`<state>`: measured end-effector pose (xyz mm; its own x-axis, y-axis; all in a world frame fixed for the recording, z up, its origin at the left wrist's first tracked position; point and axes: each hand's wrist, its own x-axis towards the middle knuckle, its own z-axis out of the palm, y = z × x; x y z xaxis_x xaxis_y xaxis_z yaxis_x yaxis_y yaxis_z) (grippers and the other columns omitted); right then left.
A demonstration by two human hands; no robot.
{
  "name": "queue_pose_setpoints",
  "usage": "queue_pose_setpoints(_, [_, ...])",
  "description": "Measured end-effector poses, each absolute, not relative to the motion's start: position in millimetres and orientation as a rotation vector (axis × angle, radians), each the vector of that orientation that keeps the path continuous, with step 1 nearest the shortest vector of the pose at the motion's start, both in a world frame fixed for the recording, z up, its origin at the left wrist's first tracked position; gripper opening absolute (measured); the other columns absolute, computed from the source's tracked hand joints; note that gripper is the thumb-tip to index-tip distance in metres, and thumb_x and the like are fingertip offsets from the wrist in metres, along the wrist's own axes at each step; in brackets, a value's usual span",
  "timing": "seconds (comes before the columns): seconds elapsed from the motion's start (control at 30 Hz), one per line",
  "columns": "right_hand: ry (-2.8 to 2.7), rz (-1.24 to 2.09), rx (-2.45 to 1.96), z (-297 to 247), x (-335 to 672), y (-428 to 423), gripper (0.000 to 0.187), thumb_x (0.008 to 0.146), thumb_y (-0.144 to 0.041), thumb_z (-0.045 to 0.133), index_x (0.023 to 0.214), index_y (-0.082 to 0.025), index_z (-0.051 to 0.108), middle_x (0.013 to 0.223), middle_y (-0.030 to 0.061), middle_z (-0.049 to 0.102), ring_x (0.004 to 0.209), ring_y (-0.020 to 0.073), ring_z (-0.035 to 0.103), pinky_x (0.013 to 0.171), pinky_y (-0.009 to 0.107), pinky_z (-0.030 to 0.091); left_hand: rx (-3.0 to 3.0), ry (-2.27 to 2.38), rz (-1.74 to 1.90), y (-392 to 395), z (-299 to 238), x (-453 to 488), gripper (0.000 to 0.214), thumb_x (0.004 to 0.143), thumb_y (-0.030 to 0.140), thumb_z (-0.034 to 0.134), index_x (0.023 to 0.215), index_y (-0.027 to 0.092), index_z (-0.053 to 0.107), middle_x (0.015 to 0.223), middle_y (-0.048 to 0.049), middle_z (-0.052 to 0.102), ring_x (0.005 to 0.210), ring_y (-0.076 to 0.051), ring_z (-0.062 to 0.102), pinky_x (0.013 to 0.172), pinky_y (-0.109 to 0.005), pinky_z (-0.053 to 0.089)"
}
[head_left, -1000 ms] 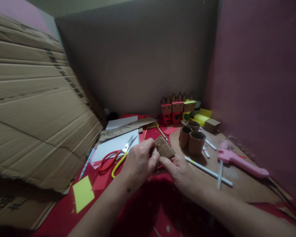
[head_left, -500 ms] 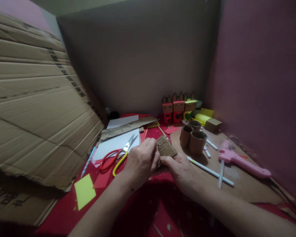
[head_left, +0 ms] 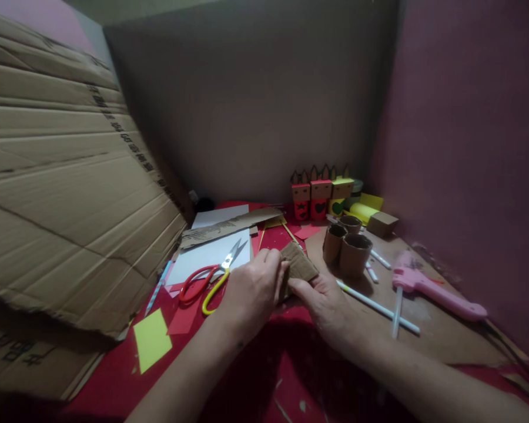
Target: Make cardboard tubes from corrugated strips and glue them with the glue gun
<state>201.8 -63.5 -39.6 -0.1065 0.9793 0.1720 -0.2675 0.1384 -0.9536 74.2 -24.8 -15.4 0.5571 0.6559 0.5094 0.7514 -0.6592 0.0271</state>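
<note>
A small piece of brown cardboard (head_left: 298, 262) is held between both hands over the red table cover. My left hand (head_left: 256, 288) is closed on its left side, the fingers curled and partly hidden. On the right side, my right hand (head_left: 324, 302) grips the piece with the thumb on top; its other fingers are hidden underneath. Scissors (head_left: 224, 269) with one red and one yellow handle lie beside my left hand. Three cardboard tubes (head_left: 356, 255) stand close together beyond my right hand.
A pink glue gun (head_left: 434, 288) and white glue sticks (head_left: 381, 308) lie on a cardboard sheet (head_left: 445, 343) at right. Three decorated tube figures (head_left: 321, 202) stand at the back. A yellow paper (head_left: 153, 341) lies front left; a large cardboard panel (head_left: 66, 176) leans at left.
The fingers of my left hand have shifted slightly on the cardboard piece, and more of its lower left side shows. The whole view has moved a little.
</note>
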Motion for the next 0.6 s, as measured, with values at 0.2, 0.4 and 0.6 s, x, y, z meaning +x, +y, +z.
queue_pose_setpoints(0.2, [-1.067,1.421,-0.686,-47.5,196.9,-59.7,0.025,0.077,-0.013,0.045,0.090,-0.014,0.066,0.073,0.0023,0.067,0.065,0.0138,0.062,0.059,0.025,0.052,-2.730,-1.174,-1.031,-21.9,-19.2,66.7,0.022,0.088,0.021,0.037,0.066,0.020,0.041,0.059,0.0036,0.042,0.052,-0.011,0.040,0.051,-0.024,0.031])
queue_pose_setpoints(0.4, [-0.993,1.476,-0.618,-49.1,197.1,-58.6,0.026,0.074,-0.013,0.049,0.095,-0.013,0.065,0.078,0.0038,0.066,0.071,0.0140,0.061,0.061,0.026,0.055,-2.857,-1.422,-1.467,-21.6,-22.4,63.1,0.025,0.087,0.026,0.041,0.063,0.019,0.042,0.057,0.0051,0.038,0.052,-0.010,0.037,0.049,-0.021,0.031])
queue_pose_setpoints(0.6, [-0.906,1.532,-0.598,-46.3,201.0,-55.9,0.021,0.072,-0.013,0.050,0.086,-0.010,0.065,0.079,0.0064,0.066,0.071,0.0153,0.061,0.060,0.028,0.056,-2.879,-1.602,-2.054,-18.1,-19.4,58.0,0.025,0.086,0.029,0.046,0.063,0.018,0.044,0.050,0.0061,0.045,0.042,-0.007,0.036,0.041,-0.019,0.029])
